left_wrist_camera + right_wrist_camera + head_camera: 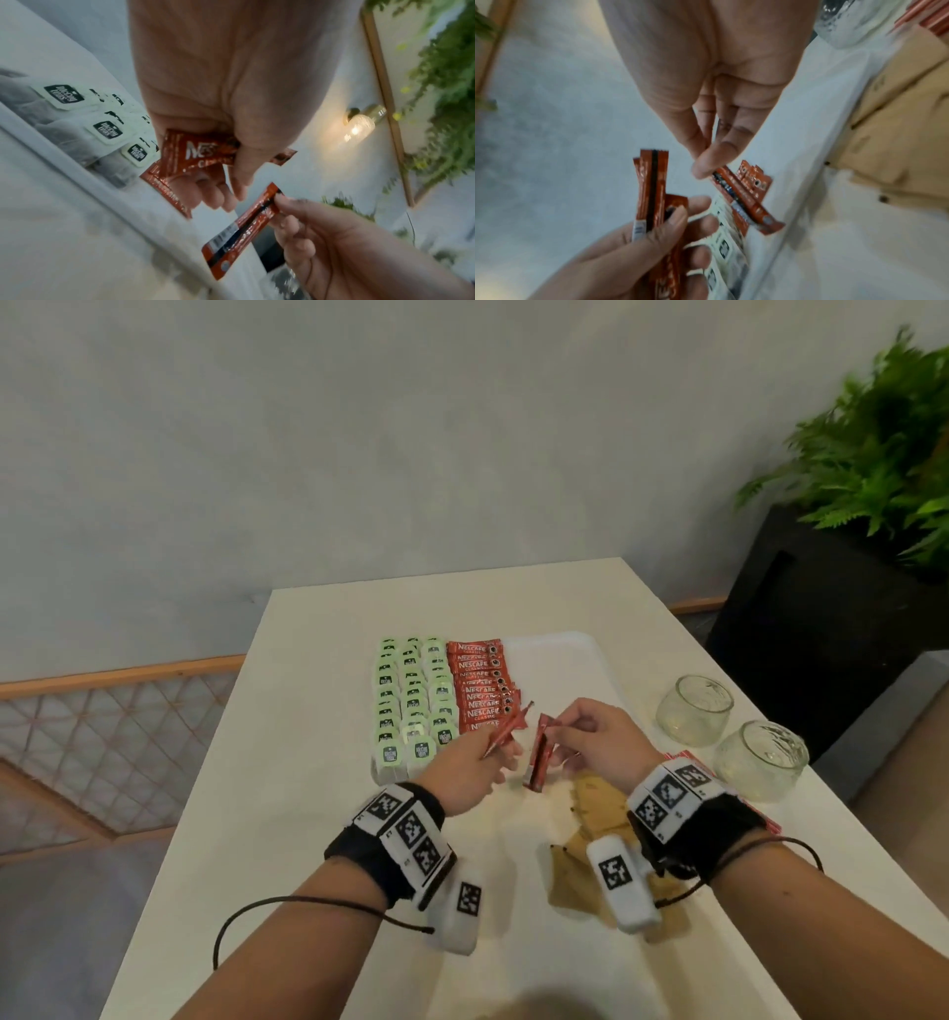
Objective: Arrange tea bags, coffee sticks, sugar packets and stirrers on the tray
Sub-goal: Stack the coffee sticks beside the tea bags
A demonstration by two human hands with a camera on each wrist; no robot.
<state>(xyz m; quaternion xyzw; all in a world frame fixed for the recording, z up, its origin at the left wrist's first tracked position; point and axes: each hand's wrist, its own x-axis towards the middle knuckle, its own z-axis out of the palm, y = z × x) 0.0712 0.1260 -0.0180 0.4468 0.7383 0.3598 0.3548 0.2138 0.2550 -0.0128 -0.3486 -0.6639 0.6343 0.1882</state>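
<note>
White table (318, 814) fills the room's middle, pale grey wall behind, a wood lattice rail at left, a fern in a black planter (821, 608) at right. White tray (565, 654) sits mid-table. Its left part carries three columns of green-tagged tea bags (413, 695), then one column of red coffee sticks (480, 683) just beside them; the tray's right part is bare. Two glass jars (694, 708) stand right of the tray, apart from it. Tan paper packets (598, 809), likely sugar, lie under the right wrist; some red items peek out behind that wrist, too hidden to name.

Step in hand, I'd say: filling the coffee column. Left hand (475, 770) is clamped on a small bunch of sticks (146, 734)... correction, bunch (149, 731) angled up. Right hand (598, 744) pinches a single stick (539, 755) by its top end between thumb and fingertips (706, 162); it hangs near-vertical above the tray's near edge, touching nothing else.

Next move probably calls for turning that stick level, label up, and laying it at the near end of the red column, overlapping like the rest. Sugar and stirrers not yet placed.
</note>
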